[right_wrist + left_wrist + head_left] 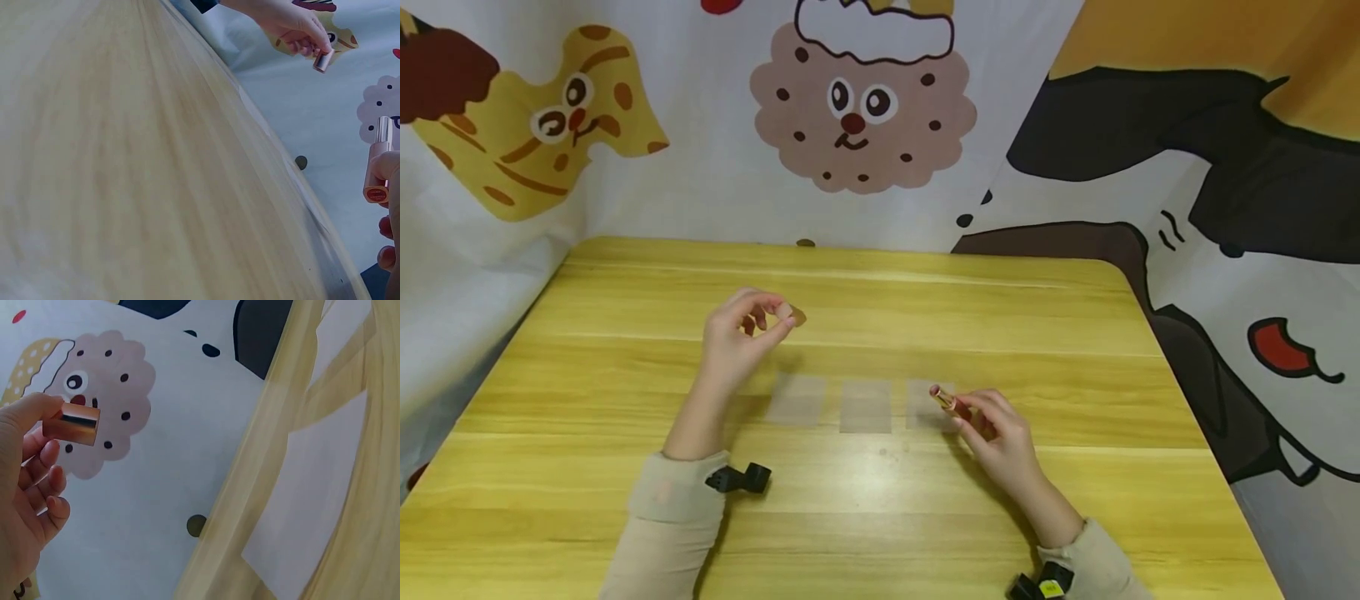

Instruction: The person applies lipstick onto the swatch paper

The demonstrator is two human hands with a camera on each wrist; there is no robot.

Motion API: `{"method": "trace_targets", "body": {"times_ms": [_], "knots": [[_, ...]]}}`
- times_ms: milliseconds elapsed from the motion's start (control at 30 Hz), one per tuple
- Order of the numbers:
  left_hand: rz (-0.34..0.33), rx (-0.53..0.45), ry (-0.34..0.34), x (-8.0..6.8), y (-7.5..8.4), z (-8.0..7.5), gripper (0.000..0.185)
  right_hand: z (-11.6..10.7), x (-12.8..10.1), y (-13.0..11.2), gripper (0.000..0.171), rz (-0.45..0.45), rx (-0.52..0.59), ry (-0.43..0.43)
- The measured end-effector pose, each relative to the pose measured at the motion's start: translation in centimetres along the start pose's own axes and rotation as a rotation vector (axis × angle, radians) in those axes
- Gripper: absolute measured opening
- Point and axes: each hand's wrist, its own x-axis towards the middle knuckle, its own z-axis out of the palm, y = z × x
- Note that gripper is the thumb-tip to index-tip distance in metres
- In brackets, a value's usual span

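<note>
My left hand pinches a shiny rose-gold lipstick cap between thumb and forefinger, raised over the left middle of the table. The other fingers curl loosely below it in the left wrist view. In my right hand is the uncapped lipstick, gripped by its base and tilted with its tip toward the upper left. Its gold collar and reddish base show in the head view; the right wrist view shows the base end of the lipstick tube. The cap and the lipstick are well apart.
Three pale thin rectangles, a left sheet, a middle sheet and a right sheet, lie in a row on the wooden table. Behind the table hangs a cartoon-printed cloth.
</note>
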Motion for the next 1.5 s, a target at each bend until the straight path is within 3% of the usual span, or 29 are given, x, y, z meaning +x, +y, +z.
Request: {"method": "trace_targets", "body": {"times_ms": [200,300,1100,1500], "knots": [[-0.038,0.035,0.013,-0.4,-3.7,-0.1,0.019,0.1,-0.1,0.0,0.035,-0.002,-0.005,-0.002],[-0.058,0.040,0.012,-0.5,-4.7,-0.2,0.020,0.2,-0.1,0.1,0.035,-0.001,-0.007,-0.004],[-0.154,0.125,-0.009,-1.1,-7.3,-0.7,0.022,0.1,-0.2,-0.1,0.031,0.035,-0.028,-0.018],[-0.191,0.132,-0.038,-1.6,-8.8,-0.8,0.021,0.1,-0.2,0.0,0.034,0.007,-0.023,-0.017]]}}
